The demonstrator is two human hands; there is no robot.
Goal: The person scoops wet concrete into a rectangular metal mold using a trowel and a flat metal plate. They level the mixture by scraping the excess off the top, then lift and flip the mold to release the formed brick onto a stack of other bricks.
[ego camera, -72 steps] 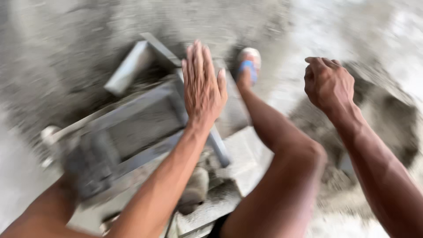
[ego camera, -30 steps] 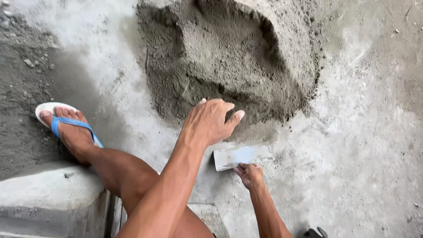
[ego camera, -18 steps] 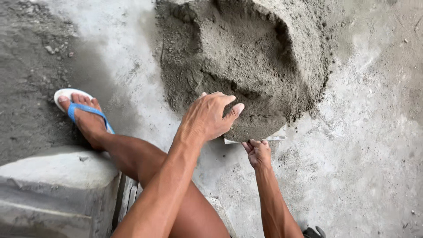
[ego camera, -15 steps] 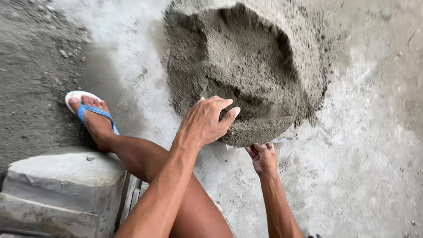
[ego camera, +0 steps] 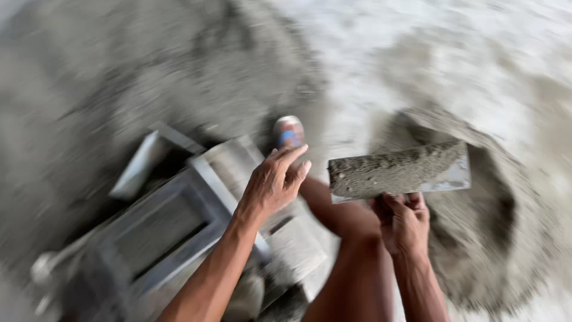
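My right hand (ego camera: pixel 403 222) grips the handle of a flat metal scoop (ego camera: pixel 398 173) that is heaped with damp grey mortar and lifted clear of the mortar pile (ego camera: pixel 494 238). My left hand (ego camera: pixel 274 183) hovers empty with fingers loosely spread, above the right edge of a grey metal block mould (ego camera: pixel 161 229) at the lower left. The scoop sits to the right of the left hand, between the mould and the pile. The picture is blurred by motion.
My bare leg (ego camera: pixel 345 238) runs up the middle to a foot in a blue and white sandal (ego camera: pixel 289 132). A cast concrete block (ego camera: pixel 295 250) lies beside the mould. Loose grey sand covers the ground at upper left (ego camera: pixel 149 71).
The scoop, earlier pushed into the base of the pile, is now lifted out full of mortar. The view has swung left, bringing the metal mould back under my left hand.
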